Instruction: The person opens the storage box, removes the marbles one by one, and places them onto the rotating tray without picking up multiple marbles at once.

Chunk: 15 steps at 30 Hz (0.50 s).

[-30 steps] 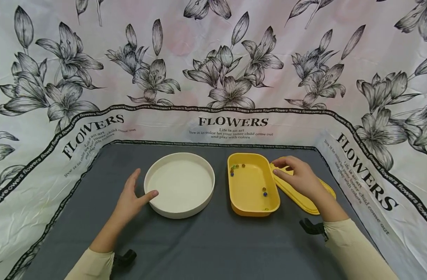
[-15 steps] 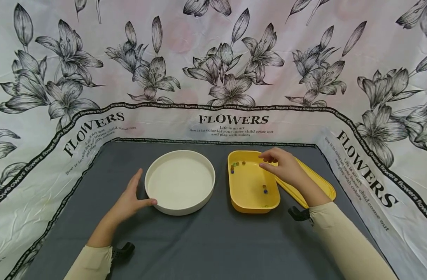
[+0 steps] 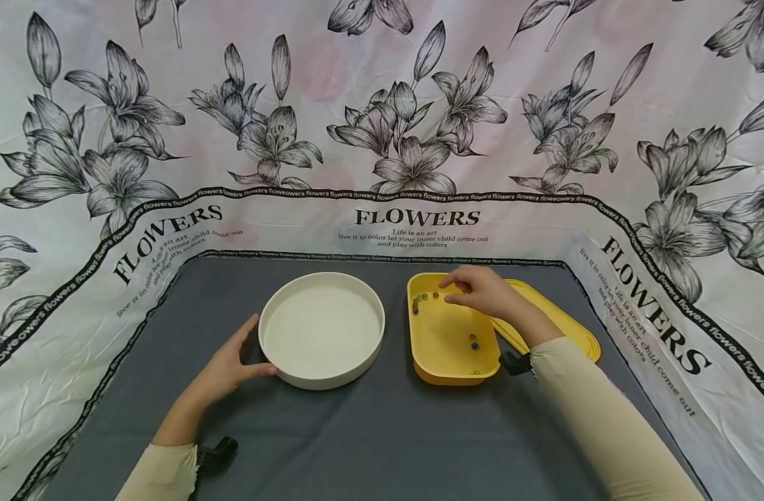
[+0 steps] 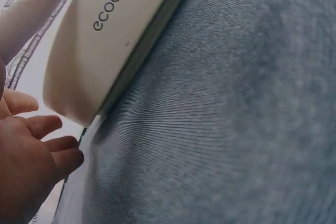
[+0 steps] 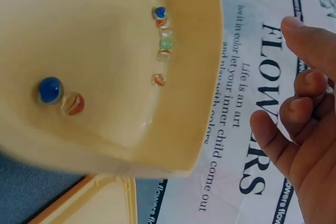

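A round white tray (image 3: 321, 327) lies flat on the grey cloth, its side lettered "ecoco" in the left wrist view. Beside its left edge is my left hand (image 3: 222, 372), fingers spread, thumb tip close to the rim; whether it touches is unclear. To the right, a yellow box (image 3: 444, 323) holds several glass marbles. A blue marble (image 5: 50, 89) and an orange-swirled marble (image 5: 73, 103) sit together; others, including a green marble (image 5: 166, 43), line one wall. My right hand (image 3: 485, 292) hovers over the box's far right part, fingers loosely bent, holding nothing.
A yellow lid (image 3: 560, 316) lies right of the box, partly hidden by the right forearm. Grey cloth (image 3: 357, 445) covers the table. A flower-printed curtain (image 3: 413, 139) stands behind and along both sides.
My right hand has moved left from above the lid to over the yellow box. My left hand has shifted slightly down and left, its thumb now off the tray's top.
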Each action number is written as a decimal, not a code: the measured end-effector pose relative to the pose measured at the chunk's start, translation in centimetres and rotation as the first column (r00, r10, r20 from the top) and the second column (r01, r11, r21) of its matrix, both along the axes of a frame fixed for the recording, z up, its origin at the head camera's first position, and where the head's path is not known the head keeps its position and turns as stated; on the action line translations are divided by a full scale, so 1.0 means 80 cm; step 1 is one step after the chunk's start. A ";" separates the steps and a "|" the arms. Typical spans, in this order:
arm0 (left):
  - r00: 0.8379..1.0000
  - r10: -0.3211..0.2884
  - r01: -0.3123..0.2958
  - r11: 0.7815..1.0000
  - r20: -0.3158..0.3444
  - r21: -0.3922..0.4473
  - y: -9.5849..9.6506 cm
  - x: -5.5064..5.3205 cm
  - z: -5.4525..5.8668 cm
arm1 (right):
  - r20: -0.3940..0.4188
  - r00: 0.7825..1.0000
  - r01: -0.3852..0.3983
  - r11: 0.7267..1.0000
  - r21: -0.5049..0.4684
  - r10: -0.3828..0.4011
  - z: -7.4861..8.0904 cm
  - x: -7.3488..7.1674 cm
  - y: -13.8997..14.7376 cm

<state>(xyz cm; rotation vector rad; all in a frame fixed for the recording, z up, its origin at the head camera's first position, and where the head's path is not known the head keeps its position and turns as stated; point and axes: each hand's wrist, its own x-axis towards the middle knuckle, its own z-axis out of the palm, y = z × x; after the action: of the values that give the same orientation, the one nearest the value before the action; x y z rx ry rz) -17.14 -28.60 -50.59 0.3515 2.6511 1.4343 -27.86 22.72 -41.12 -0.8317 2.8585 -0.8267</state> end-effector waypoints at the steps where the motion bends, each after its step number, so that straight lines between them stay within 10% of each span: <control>1: 1.000 -0.007 0.007 1.000 -0.006 0.007 0.001 -0.001 -0.001 | 0.014 1.000 -0.012 1.000 0.002 0.012 -0.001 -0.004 -0.001; 15: 1.000 -0.028 0.029 0.997 -0.006 0.066 0.006 -0.005 -0.013 | 0.135 0.987 -0.097 0.992 0.080 0.086 -0.008 -0.042 -0.021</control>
<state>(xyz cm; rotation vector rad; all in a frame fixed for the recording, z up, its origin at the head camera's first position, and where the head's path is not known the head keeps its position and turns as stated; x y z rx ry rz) -17.55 -28.14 -51.61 0.3978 2.5965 1.5166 -31.24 21.03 -41.78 -0.8570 2.6986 -0.7144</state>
